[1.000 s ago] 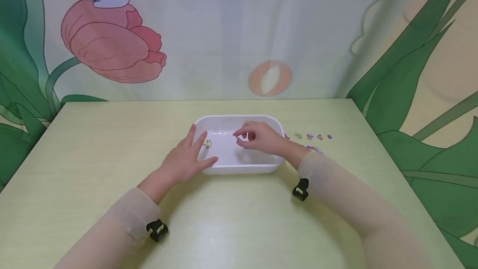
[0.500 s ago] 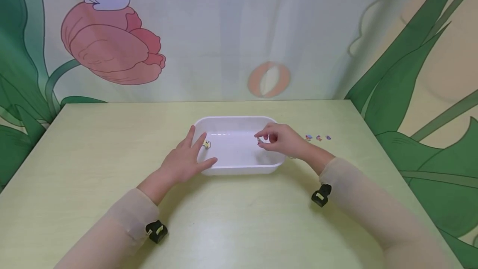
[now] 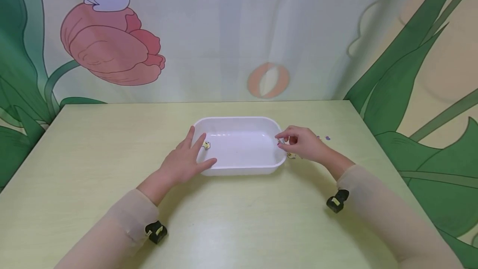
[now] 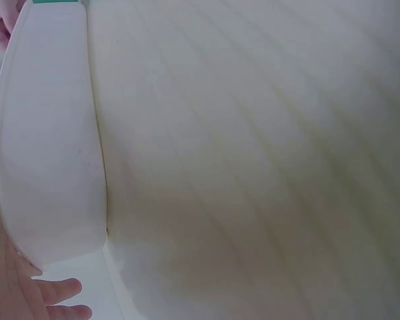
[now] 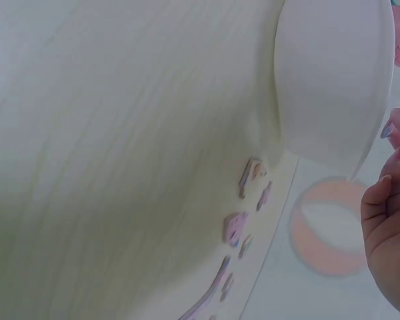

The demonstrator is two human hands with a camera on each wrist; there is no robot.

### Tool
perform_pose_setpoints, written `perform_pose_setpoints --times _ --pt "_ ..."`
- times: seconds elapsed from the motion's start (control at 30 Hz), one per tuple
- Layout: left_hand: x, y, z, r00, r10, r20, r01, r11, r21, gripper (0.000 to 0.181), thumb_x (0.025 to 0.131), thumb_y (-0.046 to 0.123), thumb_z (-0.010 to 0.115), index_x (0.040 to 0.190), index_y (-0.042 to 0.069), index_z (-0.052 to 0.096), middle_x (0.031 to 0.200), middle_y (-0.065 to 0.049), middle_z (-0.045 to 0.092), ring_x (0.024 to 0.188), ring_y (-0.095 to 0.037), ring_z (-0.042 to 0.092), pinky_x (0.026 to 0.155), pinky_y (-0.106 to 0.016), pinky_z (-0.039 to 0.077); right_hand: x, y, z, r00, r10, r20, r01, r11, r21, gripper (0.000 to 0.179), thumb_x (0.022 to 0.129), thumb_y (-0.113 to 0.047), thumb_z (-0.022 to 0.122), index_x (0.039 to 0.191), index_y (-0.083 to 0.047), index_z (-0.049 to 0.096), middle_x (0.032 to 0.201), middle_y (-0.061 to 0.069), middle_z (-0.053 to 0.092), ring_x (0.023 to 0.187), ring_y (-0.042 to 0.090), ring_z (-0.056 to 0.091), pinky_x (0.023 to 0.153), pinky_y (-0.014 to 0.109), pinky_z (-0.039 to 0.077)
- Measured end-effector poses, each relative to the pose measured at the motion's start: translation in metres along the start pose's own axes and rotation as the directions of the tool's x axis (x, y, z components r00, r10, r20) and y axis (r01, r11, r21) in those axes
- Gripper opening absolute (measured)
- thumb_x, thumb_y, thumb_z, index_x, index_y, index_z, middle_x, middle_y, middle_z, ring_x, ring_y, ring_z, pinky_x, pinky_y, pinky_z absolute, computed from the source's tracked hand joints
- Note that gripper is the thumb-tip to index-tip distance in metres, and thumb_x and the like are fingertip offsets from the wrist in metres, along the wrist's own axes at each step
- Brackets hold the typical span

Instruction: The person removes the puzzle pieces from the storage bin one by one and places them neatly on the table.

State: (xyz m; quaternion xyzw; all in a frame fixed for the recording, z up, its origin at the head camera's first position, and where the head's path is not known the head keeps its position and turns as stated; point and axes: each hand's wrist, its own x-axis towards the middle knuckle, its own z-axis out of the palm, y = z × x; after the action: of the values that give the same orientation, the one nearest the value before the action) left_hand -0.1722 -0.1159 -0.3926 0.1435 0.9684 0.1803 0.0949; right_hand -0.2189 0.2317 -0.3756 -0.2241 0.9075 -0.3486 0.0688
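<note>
A white rectangular plastic tray stands on the table. My left hand rests on its left rim, fingers spread and straight. Close to those fingers, a small yellow-and-white piece lies inside the tray. Above the right rim, my right hand pinches a tiny colourful flat piece between thumb and fingertip; its exact kind is too small to tell. In the left wrist view the tray wall shows beside the left hand's fingers.
Several small colourful pieces lie right of the tray, among them a pink one and a long thin striped one; in the head view the right hand partly hides them. A printed curtain hangs behind the pale table.
My right hand has moved right, from over the tray's middle to its right rim, still pinching the small piece. The left hand has stayed on the left rim.
</note>
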Motion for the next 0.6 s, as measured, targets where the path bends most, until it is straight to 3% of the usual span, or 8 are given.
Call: perform_pose_setpoints --times 0.2,0.43,0.6 --pt "-0.001 0.000 0.001 1.000 0.003 -0.007 -0.003 1.000 -0.003 0.089 0.086 0.066 0.043 0.150 0.012 0.015 0.154 -0.018 -0.005 0.130 -0.047 0.030 0.095 -0.056 0.036 -0.009 0.016 -0.008 0.998 0.068 -0.011 -0.069 0.997 -0.030 0.028 0.083 -0.014 0.071 0.110 -0.006 0.069 0.085 0.004 0.054 0.071 0.021 0.047 0.053 0.024 0.041" --pt "0.000 -0.001 0.001 1.000 -0.001 -0.004 0.001 1.000 -0.003 0.089 0.086 0.067 0.042 0.150 0.012 0.015 0.154 -0.018 -0.005 0.130 -0.046 0.030 0.096 -0.057 0.036 -0.019 0.037 -0.016 0.994 0.100 -0.037 -0.102 0.992 -0.072 0.032 0.084 -0.012 0.070 0.113 -0.001 0.066 0.085 0.006 0.056 0.073 0.021 0.047 0.056 0.024 0.041" --pt "-0.001 0.000 0.001 1.000 -0.009 0.002 0.009 1.000 -0.008 0.090 0.085 0.067 0.042 0.151 0.013 0.014 0.154 -0.017 -0.006 0.130 -0.047 0.029 0.096 -0.058 0.035 -0.027 0.051 -0.023 0.986 0.165 -0.036 -0.169 0.979 -0.117 0.032 0.085 -0.013 0.069 0.114 0.000 0.065 0.088 0.008 0.056 0.076 0.022 0.047 0.055 0.024 0.042"
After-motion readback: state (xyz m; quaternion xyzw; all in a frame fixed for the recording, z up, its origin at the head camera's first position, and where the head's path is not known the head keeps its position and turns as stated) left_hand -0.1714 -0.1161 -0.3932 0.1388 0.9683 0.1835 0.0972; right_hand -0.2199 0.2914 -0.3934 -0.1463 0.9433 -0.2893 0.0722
